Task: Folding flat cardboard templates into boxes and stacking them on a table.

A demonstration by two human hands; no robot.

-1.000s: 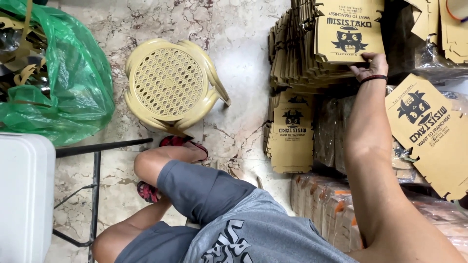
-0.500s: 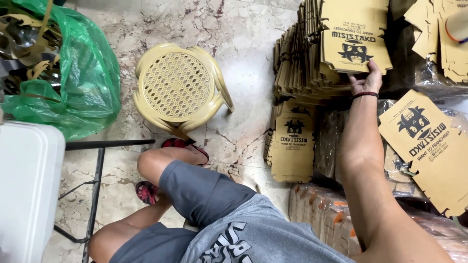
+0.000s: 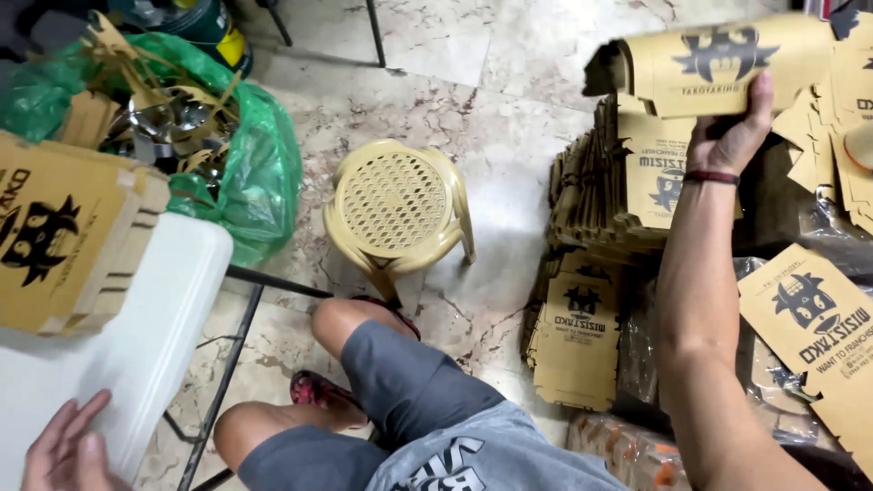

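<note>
Right hand [image 3: 732,136] now higher, flat box [image 3: 718,68] lifted off stack [image 3: 627,182].

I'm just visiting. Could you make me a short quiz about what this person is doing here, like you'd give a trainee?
1. True or false: the right hand holds a bundle of flat cardboard boxes lifted above the stack.
2. What does the left hand rest on?
A. the stool
B. the white table
C. the green bag
3. Fill in: the stool stands on the marble ____.

Key
1. True: the fingers wrap the bundle's lower edge, clear of the stack.
2. B: it lies at the table's near edge.
3. Floor.
</note>
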